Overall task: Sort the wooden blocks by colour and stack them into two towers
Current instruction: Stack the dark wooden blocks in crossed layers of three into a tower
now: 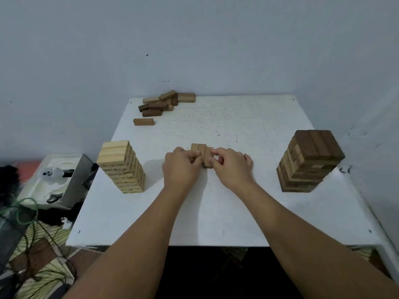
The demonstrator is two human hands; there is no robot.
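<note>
Three brown wooden blocks (199, 150) lie side by side in the middle of the white table (226, 212). My left hand (182, 167) presses them from the left and my right hand (230, 165) from the right, fingers curled on their sides. A tall tower of light blocks (122, 167) stands to the left. On the right stands a tower of dark brown blocks (308, 161). A loose heap of mixed blocks (162, 103) lies at the far left corner, with one brown block (144, 121) apart in front of it.
The table stands against a pale wall, with its front edge close to me. On the floor to the left lie a box with a white plastic bag (55, 175), green cord (23, 210) and dark clutter.
</note>
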